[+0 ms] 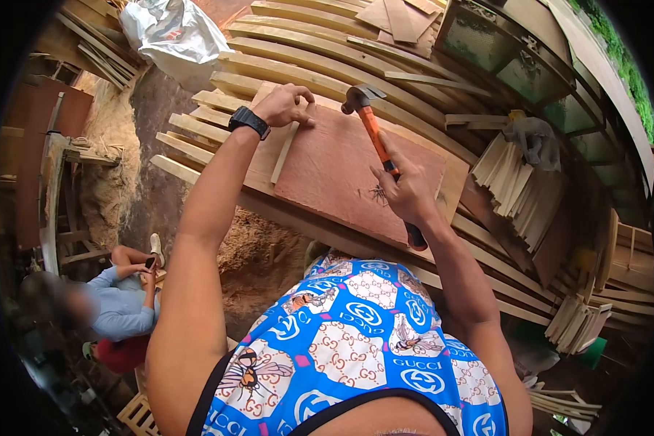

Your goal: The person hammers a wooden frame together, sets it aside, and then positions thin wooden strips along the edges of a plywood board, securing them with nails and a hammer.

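My right hand (pixel 408 187) is wrapped round the black-and-orange handle of a claw hammer (pixel 369 123), its metal head raised over the far part of a reddish plywood panel (pixel 341 174). At the panel's far left corner my left hand (pixel 283 107), with a black watch on the wrist, has its fingers curled together. Whatever those fingertips pinch is too small or hidden to make out. A narrow pale wood strip (pixel 284 154) runs along the panel's left edge, just below the left hand. Beside my right hand a small heap of nails (pixel 378 193) lies on the panel.
Long pale wood slats (pixel 298 51) lie side by side under and beyond the panel. Bundled wood strips (pixel 519 192) stand at the right, near a glazed frame (pixel 538 73). A white plastic sack (pixel 174 33) sits at the far left. Another person (pixel 127 298) sits at the left, holding a phone.
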`<state>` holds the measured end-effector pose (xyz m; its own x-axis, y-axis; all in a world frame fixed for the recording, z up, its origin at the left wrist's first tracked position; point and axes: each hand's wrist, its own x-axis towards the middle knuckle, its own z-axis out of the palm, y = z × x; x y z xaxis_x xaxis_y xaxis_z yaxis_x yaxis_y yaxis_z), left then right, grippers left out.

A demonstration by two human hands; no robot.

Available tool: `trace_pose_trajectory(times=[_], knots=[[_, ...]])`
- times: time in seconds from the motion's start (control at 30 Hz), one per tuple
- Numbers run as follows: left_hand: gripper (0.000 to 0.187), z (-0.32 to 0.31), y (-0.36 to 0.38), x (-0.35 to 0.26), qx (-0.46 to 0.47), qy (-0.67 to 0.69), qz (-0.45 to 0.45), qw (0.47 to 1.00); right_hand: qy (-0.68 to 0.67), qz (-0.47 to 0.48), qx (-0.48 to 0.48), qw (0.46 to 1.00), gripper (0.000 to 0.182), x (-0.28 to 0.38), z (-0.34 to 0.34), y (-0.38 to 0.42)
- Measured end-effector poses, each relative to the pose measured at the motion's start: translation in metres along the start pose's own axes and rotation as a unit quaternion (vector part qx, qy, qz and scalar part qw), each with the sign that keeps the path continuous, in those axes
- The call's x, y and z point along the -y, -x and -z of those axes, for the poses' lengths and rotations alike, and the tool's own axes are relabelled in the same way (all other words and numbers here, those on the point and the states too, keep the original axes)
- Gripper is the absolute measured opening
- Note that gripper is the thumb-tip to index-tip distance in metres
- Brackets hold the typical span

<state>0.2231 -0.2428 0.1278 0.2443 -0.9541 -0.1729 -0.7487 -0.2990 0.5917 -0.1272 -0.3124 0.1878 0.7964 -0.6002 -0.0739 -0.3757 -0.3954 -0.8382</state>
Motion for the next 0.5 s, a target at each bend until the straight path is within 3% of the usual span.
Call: trace_pose_trajectory(times=[0.2,0.27,0.4,0.5], knots=[[0.050,0.003,0.004,-0.011,0.039,0.113,0.029,0.992,-0.024,0.003,-0.009,1.000,0.067,0.009,-0.004,0.000],[0.048,0.001,0.001,-0.005,0.047,0.137,0.023,0.989,0.005,0.056,-0.024,0.998,0.068,0.012,-0.006,-0.005],[0.046,-0.006,0.006,-0.005,0.034,0.172,0.002,0.984,0.003,0.038,-0.004,0.999,0.068,0.043,0.002,-0.004],[0.047,-0.003,0.020,-0.038,0.035,0.190,0.007,0.981,-0.006,0.065,-0.014,0.998,0.066,0.048,0.016,0.012]])
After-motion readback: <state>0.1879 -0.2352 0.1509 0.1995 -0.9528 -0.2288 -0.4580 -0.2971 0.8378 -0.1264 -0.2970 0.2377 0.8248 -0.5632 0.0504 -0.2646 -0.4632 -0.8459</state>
